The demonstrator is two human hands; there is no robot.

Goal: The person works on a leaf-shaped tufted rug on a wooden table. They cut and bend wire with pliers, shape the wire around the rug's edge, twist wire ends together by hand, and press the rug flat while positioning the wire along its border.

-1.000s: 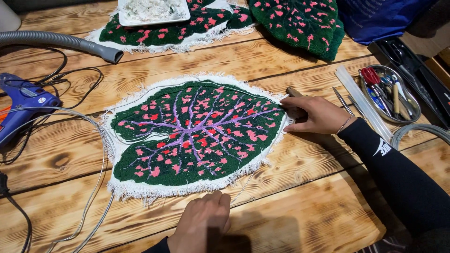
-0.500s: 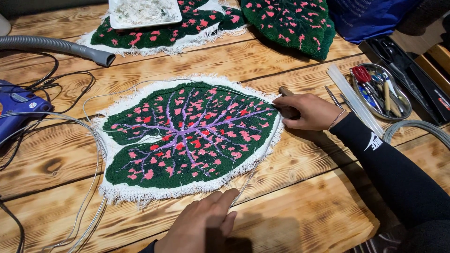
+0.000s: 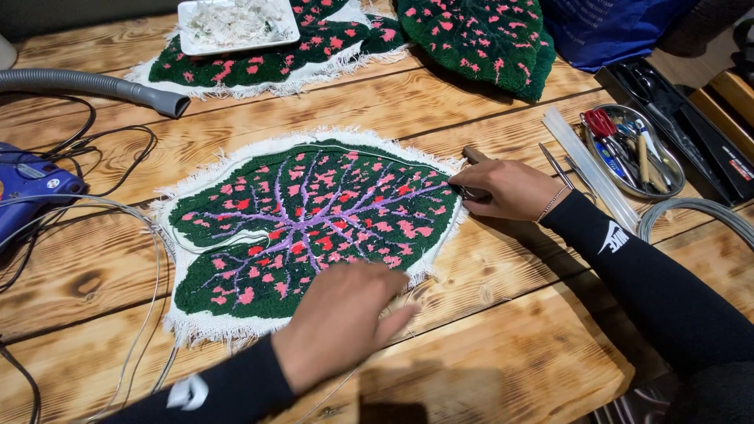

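On the wooden surface point(image 3: 503, 345), seen from the head camera, a leaf-shaped tufted rug point(image 3: 314, 228) lies flat in the middle: dark green pile, pink flecks, purple veins, and a frayed white backing cloth all round its edge. Left hand point(image 3: 338, 326) rests palm down on the rug's near edge, fingers spread and closed on nothing, pressing the piece flat. Right hand point(image 3: 506, 188) sits at the leaf's pointed tip, its grip curled tight round a small tool whose dark handle point(image 3: 473, 154) pokes out behind the knuckles; the working end is hidden, so I cannot tell its kind

Round about: a grey hose point(image 3: 94, 86) and a blue tool point(image 3: 31, 184) with cables to the left, a white tray of fibre scraps point(image 3: 236, 23) sitting on a second green rug point(image 3: 267, 59) at the far side, a metal dish of hand tools point(image 3: 632, 149) to the right

Judging by this, the edge at the tip is being worked; any further pass there would call for a firm hold-down and care to stay clear of the pile
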